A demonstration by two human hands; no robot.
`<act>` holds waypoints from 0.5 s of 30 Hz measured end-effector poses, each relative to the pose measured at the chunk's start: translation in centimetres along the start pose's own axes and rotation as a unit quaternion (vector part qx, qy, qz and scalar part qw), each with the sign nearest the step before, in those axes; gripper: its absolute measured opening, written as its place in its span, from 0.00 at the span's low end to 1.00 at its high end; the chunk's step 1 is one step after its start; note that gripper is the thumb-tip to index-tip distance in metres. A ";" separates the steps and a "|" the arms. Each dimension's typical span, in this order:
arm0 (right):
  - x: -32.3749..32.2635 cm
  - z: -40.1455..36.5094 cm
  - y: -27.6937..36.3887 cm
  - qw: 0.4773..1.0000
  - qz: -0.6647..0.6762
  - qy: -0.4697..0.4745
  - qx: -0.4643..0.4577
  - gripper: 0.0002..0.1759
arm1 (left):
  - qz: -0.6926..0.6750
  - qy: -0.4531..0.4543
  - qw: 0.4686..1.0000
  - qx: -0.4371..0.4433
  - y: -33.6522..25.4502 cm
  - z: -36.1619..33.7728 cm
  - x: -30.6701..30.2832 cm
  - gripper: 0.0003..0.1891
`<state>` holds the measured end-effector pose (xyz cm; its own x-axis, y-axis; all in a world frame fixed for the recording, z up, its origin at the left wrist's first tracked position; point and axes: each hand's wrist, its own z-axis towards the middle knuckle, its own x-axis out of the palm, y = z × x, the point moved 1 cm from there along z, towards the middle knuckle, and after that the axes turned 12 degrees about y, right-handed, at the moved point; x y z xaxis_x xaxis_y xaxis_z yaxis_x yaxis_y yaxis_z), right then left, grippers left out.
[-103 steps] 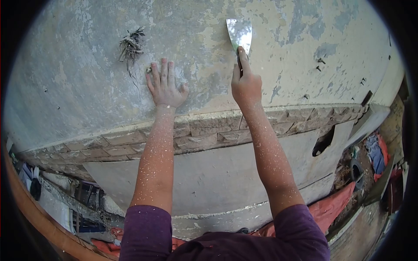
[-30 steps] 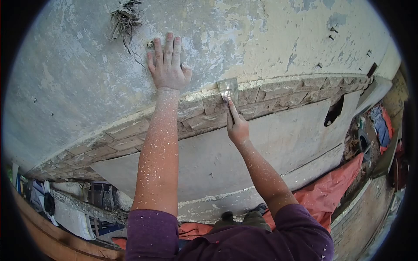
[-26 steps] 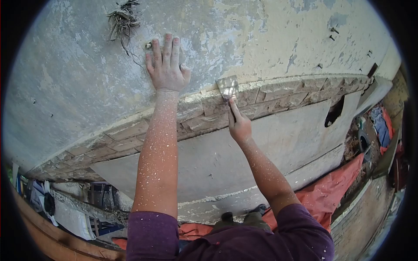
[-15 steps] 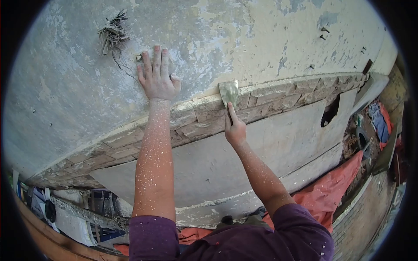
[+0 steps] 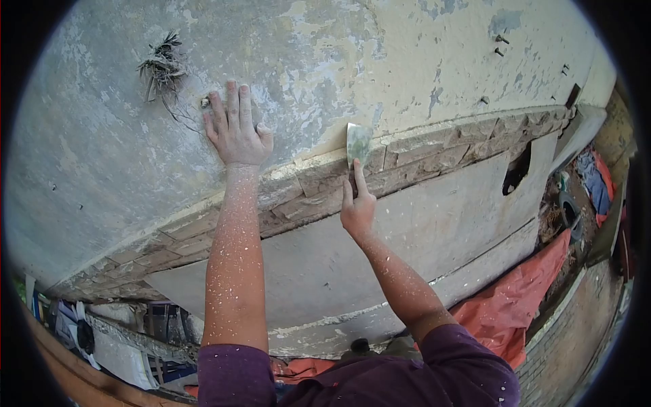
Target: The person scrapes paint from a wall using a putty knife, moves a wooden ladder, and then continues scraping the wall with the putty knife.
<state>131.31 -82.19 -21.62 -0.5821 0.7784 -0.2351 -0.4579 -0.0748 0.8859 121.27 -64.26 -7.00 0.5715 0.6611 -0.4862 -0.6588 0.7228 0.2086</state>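
Note:
My left hand lies flat with spread fingers on the wall, whose paint is flaking from grey to cream. Close to its fingertips a small metal bolt sticks out. White dust and paint chips cover the hand and forearm. My right hand is closed round the handle of a scraper, index finger stretched along the blade. The blade points up and overlaps the wall's lower edge, just above the stone ledge. Most of the handle is hidden in the hand.
A dry tuft of twigs hangs on the wall at upper left. Bolts jut out at upper right. Below the ledge runs a smooth grey panel with a dark hole. An orange tarp and a tire lie lower right.
The scraper's blade has turned slightly and shifted a little against the wall's lower edge. My left hand stays flat on the wall; the whole view has shifted slightly.

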 end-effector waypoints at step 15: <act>3.7 2.9 4.4 0.902 0.369 -0.097 0.202 0.30 | -0.018 -0.002 1.000 -0.005 0.3 -0.1 0.1 0.43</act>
<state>129.10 -77.86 -17.39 -0.4809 0.7070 0.5186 0.3121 -0.4147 0.8548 121.13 -63.97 -7.07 0.5962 0.6360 -0.4899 -0.6433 0.7435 0.1824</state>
